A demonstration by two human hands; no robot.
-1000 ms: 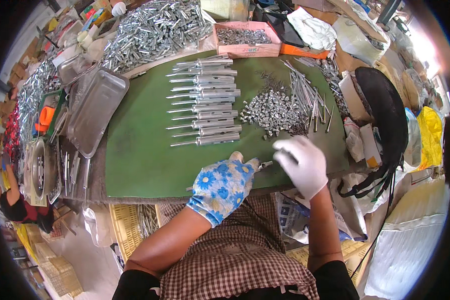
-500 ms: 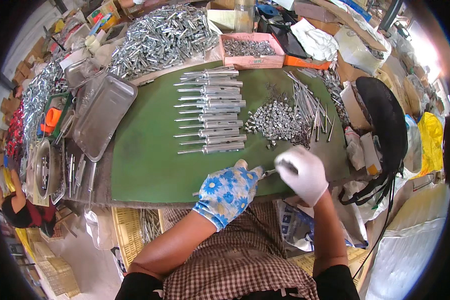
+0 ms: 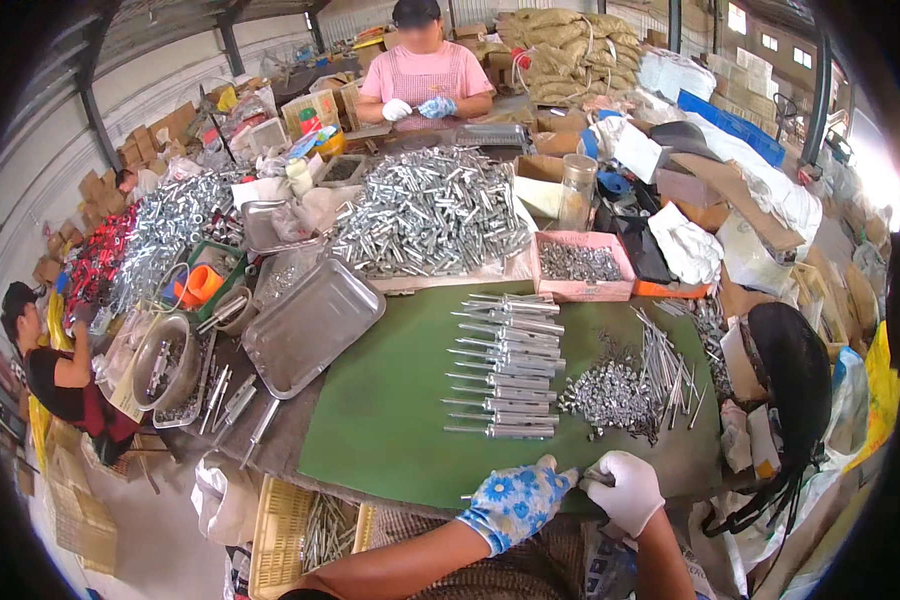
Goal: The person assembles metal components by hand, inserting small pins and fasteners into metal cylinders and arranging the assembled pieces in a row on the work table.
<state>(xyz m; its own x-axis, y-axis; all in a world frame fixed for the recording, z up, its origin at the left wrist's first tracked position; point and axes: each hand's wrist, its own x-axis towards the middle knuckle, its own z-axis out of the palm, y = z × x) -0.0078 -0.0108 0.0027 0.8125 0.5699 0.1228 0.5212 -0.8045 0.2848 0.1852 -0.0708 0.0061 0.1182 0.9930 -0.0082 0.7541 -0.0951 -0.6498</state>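
Observation:
My left hand (image 3: 518,505), in a white glove with blue flowers, is closed around a slim metal tube that its fingers mostly hide. A thin tip shows on the glove's left side. My right hand (image 3: 625,492), in a plain white glove, pinches at the tube's right end; any small part between those fingers cannot be made out. Beyond both hands, a column of silver metal tubes with thin pointed rods (image 3: 510,375) lies on the green mat (image 3: 370,425). To its right are a heap of small silver caps (image 3: 615,392) and loose thin metal rods (image 3: 670,362).
A large pile of metal tubes (image 3: 435,215) rises behind the mat, beside a pink box (image 3: 582,290) of small parts. A steel tray (image 3: 315,325) lies left, a black bag (image 3: 790,375) right. Co-workers (image 3: 425,80) are at the far side and far left.
The view has tilted up and swung left, bringing the far co-worker into sight. My right hand has closed in on the tube's end beside my left hand, which keeps its hold.

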